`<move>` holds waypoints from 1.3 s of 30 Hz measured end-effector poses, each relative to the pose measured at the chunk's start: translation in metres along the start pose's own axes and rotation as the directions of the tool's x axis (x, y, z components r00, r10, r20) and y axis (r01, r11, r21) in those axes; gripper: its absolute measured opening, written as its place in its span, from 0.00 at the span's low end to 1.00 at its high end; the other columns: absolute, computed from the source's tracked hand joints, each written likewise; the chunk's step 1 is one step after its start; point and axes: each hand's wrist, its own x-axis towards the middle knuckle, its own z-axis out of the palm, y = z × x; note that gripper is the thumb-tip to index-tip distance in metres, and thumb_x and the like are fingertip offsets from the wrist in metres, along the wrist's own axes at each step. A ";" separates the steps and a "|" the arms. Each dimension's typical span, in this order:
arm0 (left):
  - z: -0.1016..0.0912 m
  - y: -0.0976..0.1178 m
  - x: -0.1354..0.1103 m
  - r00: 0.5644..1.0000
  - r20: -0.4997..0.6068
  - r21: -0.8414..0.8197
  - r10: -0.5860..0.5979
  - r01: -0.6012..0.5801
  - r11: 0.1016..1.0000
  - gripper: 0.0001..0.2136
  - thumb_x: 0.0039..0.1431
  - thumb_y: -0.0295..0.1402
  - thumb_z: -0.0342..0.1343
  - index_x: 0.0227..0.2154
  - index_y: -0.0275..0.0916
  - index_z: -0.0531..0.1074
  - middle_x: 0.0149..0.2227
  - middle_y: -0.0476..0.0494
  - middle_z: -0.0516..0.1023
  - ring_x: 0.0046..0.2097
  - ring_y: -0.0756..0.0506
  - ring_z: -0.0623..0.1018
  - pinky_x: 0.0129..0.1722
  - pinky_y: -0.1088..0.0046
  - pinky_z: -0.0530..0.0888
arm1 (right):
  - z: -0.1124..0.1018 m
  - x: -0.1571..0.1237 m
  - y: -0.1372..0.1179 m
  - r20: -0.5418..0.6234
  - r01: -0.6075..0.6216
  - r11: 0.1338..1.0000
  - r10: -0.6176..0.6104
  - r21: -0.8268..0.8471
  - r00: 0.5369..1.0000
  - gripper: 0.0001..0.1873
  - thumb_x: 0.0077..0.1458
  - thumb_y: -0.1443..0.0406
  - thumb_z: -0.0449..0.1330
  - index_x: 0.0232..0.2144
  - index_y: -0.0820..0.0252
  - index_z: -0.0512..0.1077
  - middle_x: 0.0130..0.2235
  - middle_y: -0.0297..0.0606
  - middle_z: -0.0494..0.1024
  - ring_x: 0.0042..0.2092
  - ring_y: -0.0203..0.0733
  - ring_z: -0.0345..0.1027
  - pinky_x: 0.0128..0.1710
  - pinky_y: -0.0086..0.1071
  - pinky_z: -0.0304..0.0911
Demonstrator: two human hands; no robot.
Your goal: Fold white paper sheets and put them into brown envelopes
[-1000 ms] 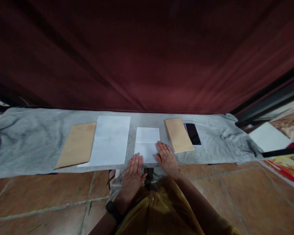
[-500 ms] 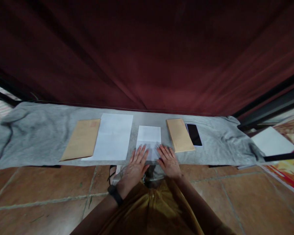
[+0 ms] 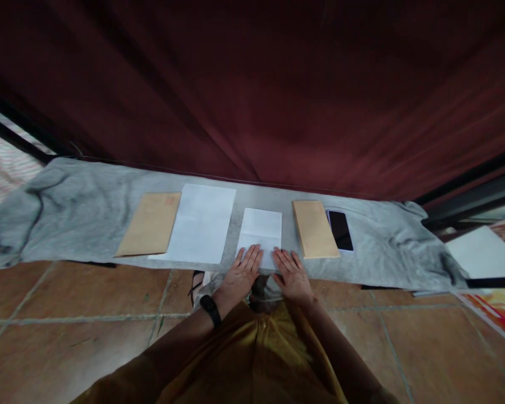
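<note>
A small white sheet of paper [image 3: 261,227], with a faint crease across it, lies on the grey cloth in front of me. My left hand [image 3: 239,276] rests flat on its near left part, fingers stretched out. On the near right part lies my right hand [image 3: 293,280], also flat with fingers extended. The hands hide the paper's near corners. Left of it is a larger white sheet [image 3: 204,221], partly under a brown envelope [image 3: 154,223]. To the right sits a second, narrower brown envelope [image 3: 315,229] beside a dark-screened phone [image 3: 340,230].
The grey cloth [image 3: 88,207] covers a long narrow surface. Behind it hangs a dark red curtain [image 3: 252,112]. A dark bar [image 3: 480,207] and a white sheet [image 3: 486,252] are at the right. Brown floor tiles [image 3: 109,303] lie below the near edge.
The view has shifted and tilted slightly, so the things on the cloth appear farther right. Both hands remain flat on the small paper, now slightly nearer each other.
</note>
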 end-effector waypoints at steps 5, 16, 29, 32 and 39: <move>-0.001 -0.004 -0.003 1.000 0.015 -0.027 0.005 -0.005 1.000 0.36 0.65 0.26 0.44 0.73 0.34 0.39 0.73 0.34 0.51 0.74 0.42 0.50 0.72 0.54 0.53 | -0.002 0.000 0.000 0.004 0.006 1.000 -0.006 0.010 1.000 0.35 0.68 0.59 0.52 0.72 0.59 0.49 0.70 0.44 0.60 0.70 0.51 0.55 0.71 0.53 0.47; -0.012 -0.009 -0.003 0.997 0.074 -0.051 0.026 -0.023 0.998 0.31 0.69 0.42 0.49 0.70 0.34 0.54 0.73 0.33 0.53 0.74 0.38 0.51 0.72 0.50 0.51 | 0.006 0.006 -0.012 -0.078 -0.063 0.998 0.064 0.017 0.995 0.31 0.69 0.56 0.53 0.69 0.62 0.58 0.69 0.48 0.62 0.70 0.54 0.52 0.71 0.54 0.46; -0.027 -0.027 -0.005 0.995 0.008 -0.179 -0.095 0.095 0.979 0.20 0.69 0.32 0.48 0.62 0.39 0.68 0.67 0.39 0.66 0.68 0.38 0.66 0.66 0.52 0.63 | 0.000 0.010 -0.011 -0.043 -0.081 0.994 0.085 0.071 0.995 0.29 0.70 0.57 0.52 0.68 0.60 0.60 0.68 0.44 0.64 0.69 0.50 0.57 0.70 0.50 0.49; -0.037 -0.027 0.000 0.995 0.048 -0.191 -0.090 0.097 0.977 0.20 0.68 0.31 0.49 0.61 0.39 0.69 0.66 0.38 0.68 0.66 0.39 0.68 0.64 0.54 0.65 | -0.001 0.010 -0.011 -0.047 -0.084 0.994 0.088 0.076 0.995 0.29 0.69 0.57 0.53 0.67 0.61 0.61 0.68 0.44 0.64 0.69 0.50 0.57 0.70 0.49 0.49; -0.045 -0.026 0.007 0.980 0.193 -0.072 -0.052 0.067 0.995 0.25 0.64 0.22 0.47 0.63 0.39 0.66 0.68 0.37 0.66 0.67 0.40 0.67 0.65 0.54 0.65 | -0.002 0.010 -0.011 -0.059 -0.079 0.993 0.084 0.088 0.995 0.28 0.68 0.59 0.55 0.67 0.61 0.62 0.68 0.45 0.65 0.69 0.50 0.57 0.70 0.50 0.49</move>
